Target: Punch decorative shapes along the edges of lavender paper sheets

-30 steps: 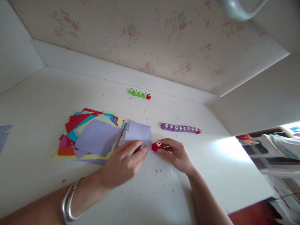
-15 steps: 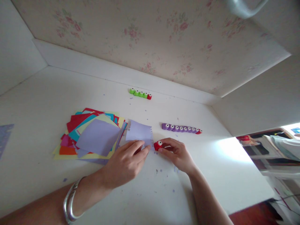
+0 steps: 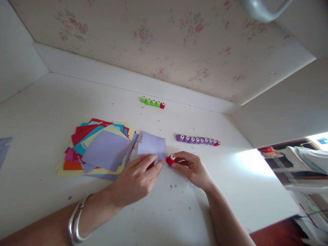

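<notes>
While our left fingers point(image 3: 155, 168) rest on the purple sheet point(image 3: 152, 145), likely steadying it, our right fingers point(image 3: 186, 155) pinch the red punch point(image 3: 170, 161); left grip unclear

Legible text, brands or numbers: none you can read. Marks, by clock face from the centre of your view: red craft punch point(image 3: 169, 161), between 5 and 6 o'clock, in your right hand point(image 3: 197, 171): one black mark on its white top, too small to make out. Green-and-red punch row point(image 3: 153, 103), 12 o'clock, and purple-and-red punch row point(image 3: 197, 140), 4 o'clock: similar dark marks, unreadable. Shelf items point(image 3: 297, 157), 3 o'clock: too blurred to read.
</notes>
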The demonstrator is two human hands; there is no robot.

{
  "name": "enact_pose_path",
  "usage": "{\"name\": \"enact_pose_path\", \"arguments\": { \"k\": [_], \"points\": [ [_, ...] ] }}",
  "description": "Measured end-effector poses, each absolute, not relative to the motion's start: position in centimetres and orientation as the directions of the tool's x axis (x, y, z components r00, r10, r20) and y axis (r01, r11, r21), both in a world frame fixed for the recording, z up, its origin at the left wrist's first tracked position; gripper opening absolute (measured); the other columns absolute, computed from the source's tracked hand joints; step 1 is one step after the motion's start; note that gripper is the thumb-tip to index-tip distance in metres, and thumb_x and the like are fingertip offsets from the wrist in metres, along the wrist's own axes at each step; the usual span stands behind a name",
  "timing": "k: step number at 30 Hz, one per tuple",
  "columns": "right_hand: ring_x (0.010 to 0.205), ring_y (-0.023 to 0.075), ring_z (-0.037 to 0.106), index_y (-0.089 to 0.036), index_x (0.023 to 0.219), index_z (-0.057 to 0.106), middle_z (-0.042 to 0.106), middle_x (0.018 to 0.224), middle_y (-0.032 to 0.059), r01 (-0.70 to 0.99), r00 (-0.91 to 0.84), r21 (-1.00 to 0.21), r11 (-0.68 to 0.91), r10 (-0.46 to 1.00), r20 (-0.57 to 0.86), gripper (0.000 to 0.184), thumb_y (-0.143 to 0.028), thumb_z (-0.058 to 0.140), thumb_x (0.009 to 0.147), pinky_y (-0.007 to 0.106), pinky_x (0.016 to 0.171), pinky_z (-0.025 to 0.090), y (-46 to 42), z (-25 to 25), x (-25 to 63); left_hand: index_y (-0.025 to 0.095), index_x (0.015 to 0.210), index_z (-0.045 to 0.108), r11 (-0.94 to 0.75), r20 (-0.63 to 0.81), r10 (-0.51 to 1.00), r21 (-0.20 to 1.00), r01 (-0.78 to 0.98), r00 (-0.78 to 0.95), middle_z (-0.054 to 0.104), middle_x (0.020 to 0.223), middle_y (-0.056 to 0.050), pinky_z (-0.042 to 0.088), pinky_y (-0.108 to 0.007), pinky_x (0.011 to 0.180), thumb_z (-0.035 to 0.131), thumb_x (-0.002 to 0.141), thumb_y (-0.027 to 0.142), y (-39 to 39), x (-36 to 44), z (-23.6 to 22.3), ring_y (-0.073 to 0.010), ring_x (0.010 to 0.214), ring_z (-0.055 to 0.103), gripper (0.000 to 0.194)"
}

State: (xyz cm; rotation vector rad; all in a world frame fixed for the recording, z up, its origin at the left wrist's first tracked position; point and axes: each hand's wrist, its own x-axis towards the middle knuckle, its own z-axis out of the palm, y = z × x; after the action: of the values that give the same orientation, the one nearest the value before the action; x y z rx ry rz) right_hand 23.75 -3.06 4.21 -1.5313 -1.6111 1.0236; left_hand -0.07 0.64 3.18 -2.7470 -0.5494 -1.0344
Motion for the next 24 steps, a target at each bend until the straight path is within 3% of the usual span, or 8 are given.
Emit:
{"name": "enact_pose_path", "arguments": {
  "k": [7, 12, 18, 24],
  "points": [
    [0.070, 0.0153, 0.063, -0.023, 0.103, 0.074, 0.072, 0.094, 0.0069, 0.640, -0.172, -0.749, 0.171, 0.982, 0.078, 0.018, -0.034, 0.067, 0.090, 0.029, 0.060, 0.054, -3.0, 4.6, 23.4, 0.010, 0.107, 0.069, -0.934, 0.558, 0.300, 0.007, 0.357, 0.774, 0.069, 0.113, -0.007, 0.056, -0.033, 0.087, 0.048, 0.096, 0.010, 0.7, 0.3, 2.3, -0.0205, 0.100, 0.062, 0.024],
    [0.078, 0.0172, 0.066, -0.024, 0.103, 0.074, 0.072, 0.099, 0.0070, 0.664, -0.206, -0.715, 0.220, 0.973, 0.108, 0.017, -0.033, 0.066, 0.091, 0.030, 0.066, 0.056, -3.0, 4.6, 24.0, 0.015, 0.115, 0.067, -0.908, 0.530, 0.414, 0.179, 0.379, 0.740, 0.065, 0.123, -0.007, 0.045, -0.041, 0.106, 0.053, 0.095, 0.014, 1.1, 0.4, 1.9, -0.0227, 0.117, 0.057, 0.024],
    [0.088, 0.0215, 0.070, -0.027, 0.107, 0.074, 0.074, 0.106, 0.0067, 0.707, -0.185, -0.678, 0.200, 0.978, 0.096, 0.020, -0.035, 0.067, 0.090, 0.034, 0.070, 0.061, -3.1, 4.8, 25.2, 0.017, 0.114, 0.069, -0.834, 0.440, 0.552, 0.301, 0.463, 0.708, 0.065, 0.127, -0.010, 0.045, -0.047, 0.105, 0.055, 0.097, 0.027, 1.3, 0.6, 1.6, -0.0263, 0.123, 0.055, 0.024],
    [0.087, 0.0217, 0.070, -0.029, 0.108, 0.074, 0.074, 0.106, 0.0061, 0.717, -0.156, -0.678, 0.164, 0.985, 0.073, 0.020, -0.034, 0.068, 0.089, 0.032, 0.065, 0.061, -3.2, 4.9, 25.4, 0.018, 0.114, 0.069, -0.825, 0.430, 0.564, 0.324, 0.463, 0.705, 0.066, 0.124, -0.009, 0.045, -0.047, 0.103, 0.055, 0.097, 0.028, 1.2, 0.6, 1.5, -0.0262, 0.121, 0.055, 0.024]
  ]
}}
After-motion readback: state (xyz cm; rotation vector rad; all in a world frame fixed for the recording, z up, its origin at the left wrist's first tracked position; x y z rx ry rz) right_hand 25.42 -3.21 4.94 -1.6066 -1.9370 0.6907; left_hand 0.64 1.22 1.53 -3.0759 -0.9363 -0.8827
